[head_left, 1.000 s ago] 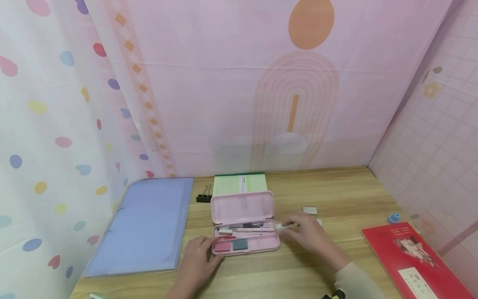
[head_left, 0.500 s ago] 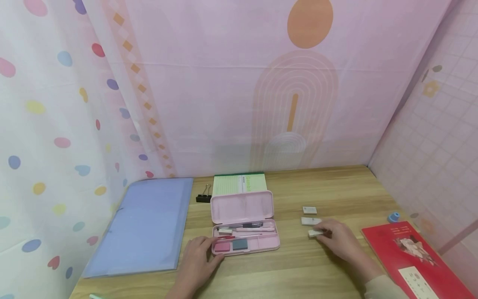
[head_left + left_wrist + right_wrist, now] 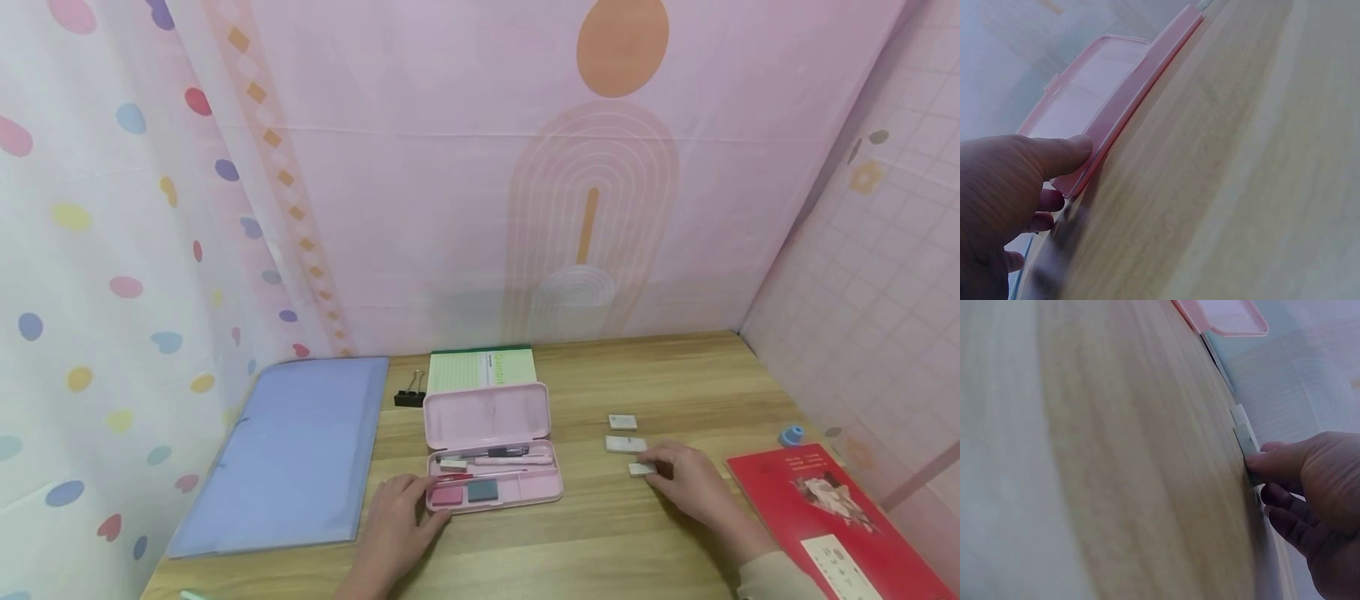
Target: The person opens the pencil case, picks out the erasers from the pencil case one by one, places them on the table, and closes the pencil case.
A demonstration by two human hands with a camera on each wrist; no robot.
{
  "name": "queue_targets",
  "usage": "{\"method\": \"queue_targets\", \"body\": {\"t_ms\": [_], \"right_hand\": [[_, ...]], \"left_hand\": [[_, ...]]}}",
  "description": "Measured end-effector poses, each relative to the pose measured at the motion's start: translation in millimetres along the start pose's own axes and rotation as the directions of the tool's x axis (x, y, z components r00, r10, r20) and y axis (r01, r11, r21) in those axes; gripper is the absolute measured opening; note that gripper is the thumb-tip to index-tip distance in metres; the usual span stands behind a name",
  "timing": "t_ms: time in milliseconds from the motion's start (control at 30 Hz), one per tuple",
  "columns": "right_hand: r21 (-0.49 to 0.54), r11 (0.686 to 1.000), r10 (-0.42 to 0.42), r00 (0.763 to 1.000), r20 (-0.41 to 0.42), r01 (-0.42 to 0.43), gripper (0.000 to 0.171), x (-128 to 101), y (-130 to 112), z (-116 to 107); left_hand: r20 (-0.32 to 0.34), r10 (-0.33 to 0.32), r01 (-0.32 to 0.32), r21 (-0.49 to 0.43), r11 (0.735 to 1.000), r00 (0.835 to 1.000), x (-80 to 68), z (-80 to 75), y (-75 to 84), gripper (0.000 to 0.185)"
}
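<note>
An open pink pencil case (image 3: 487,415) lies mid-table with pens, a red pad and a grey pad in its tray. My left hand (image 3: 429,505) holds its front left corner, thumb (image 3: 1066,153) on the case's edge (image 3: 1124,103) and fingers curled past the corner. To the right, my right hand (image 3: 654,469) pinches a small white eraser (image 3: 639,469) that lies on the wood. Two more white erasers (image 3: 624,443) lie just behind it, one (image 3: 1246,436) right by my thumb in the right wrist view.
A blue folder (image 3: 292,450) lies at the left, with a black binder clip (image 3: 408,394) and a green notebook (image 3: 482,369) behind the case. A red book (image 3: 832,521) and a small blue sharpener (image 3: 791,436) sit at the right. Fabric walls enclose the table (image 3: 592,542).
My right hand carried a white eraser from the pencil case's right end out to the right and set it down near the other two. The left hand stayed on the case.
</note>
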State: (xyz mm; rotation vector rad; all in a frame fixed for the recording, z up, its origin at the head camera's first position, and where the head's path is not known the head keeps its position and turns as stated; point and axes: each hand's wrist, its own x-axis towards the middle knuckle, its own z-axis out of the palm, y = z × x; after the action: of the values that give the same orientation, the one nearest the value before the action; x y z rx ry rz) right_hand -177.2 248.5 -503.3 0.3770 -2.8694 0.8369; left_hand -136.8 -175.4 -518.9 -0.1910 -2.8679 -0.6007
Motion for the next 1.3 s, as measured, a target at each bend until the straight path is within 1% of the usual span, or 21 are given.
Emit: {"method": "queue_targets", "body": {"t_ms": [233,500,600,733,833,867,967,1067,1167,1233,1300], "right_hand": [[-0.025,0.999,-0.025,1.000,0.003,0.025,0.022,0.0,3.1,-0.1],[-0.013,1.000,-0.025,1.000,0.005,0.025,0.022,-1.3,3.2,-1.4],[-0.010,1.000,-0.019,1.000,-0.002,0.019,0.022,-2.0,2.3,-2.3],[-0.016,0.999,-0.031,0.998,-0.049,0.030,0.024,-1.1,-5.9,-3.0],[-0.002,0.997,-0.073,0.995,-0.072,0.073,0.026,4.6,-22.7,-0.7],[0.006,0.996,-0.087,0.994,-0.066,0.087,0.026,7.7,-30.7,1.1],[0.019,0.991,-0.129,0.991,-0.024,0.129,0.027,19.1,-58.0,12.0],[0.022,0.985,-0.170,0.985,0.032,0.170,0.027,31.9,-89.5,29.4],[0.028,0.971,-0.241,0.966,0.097,0.239,0.026,45.7,-120.7,49.5],[0.040,0.959,-0.284,0.949,0.140,0.281,0.024,55.5,-139.9,63.4],[0.037,0.950,-0.312,0.934,0.174,0.311,0.021,65.1,-157.1,76.9]], "left_hand": [[-0.007,0.002,-0.002,-0.002,1.000,1.000,-1.3,0.1,0.5,0.055],[-0.003,-0.004,0.004,0.000,1.000,1.000,-1.6,0.9,0.0,0.056],[-0.001,-0.005,0.005,0.001,1.000,1.000,-1.8,0.8,0.2,0.055],[-0.010,0.007,-0.007,-0.003,1.000,1.000,-1.9,0.3,0.4,0.055],[-0.016,0.010,-0.010,-0.005,1.000,1.000,-1.3,-0.3,0.2,0.054],[-0.016,0.008,-0.008,-0.005,1.000,1.000,-1.1,-0.6,0.0,0.054],[-0.007,-0.004,0.004,-0.004,1.000,1.000,-0.8,-0.8,-0.9,0.053],[-0.002,-0.007,0.007,-0.007,1.000,1.000,-1.3,-0.6,-0.9,0.054],[-0.009,0.007,-0.007,-0.011,1.000,1.000,-1.1,-0.2,-0.7,0.053],[-0.016,0.016,-0.016,-0.011,1.000,1.000,-0.7,0.1,-0.8,0.052],[-0.026,0.027,-0.027,-0.011,1.000,0.999,-0.3,0.2,-0.9,0.051]]}}
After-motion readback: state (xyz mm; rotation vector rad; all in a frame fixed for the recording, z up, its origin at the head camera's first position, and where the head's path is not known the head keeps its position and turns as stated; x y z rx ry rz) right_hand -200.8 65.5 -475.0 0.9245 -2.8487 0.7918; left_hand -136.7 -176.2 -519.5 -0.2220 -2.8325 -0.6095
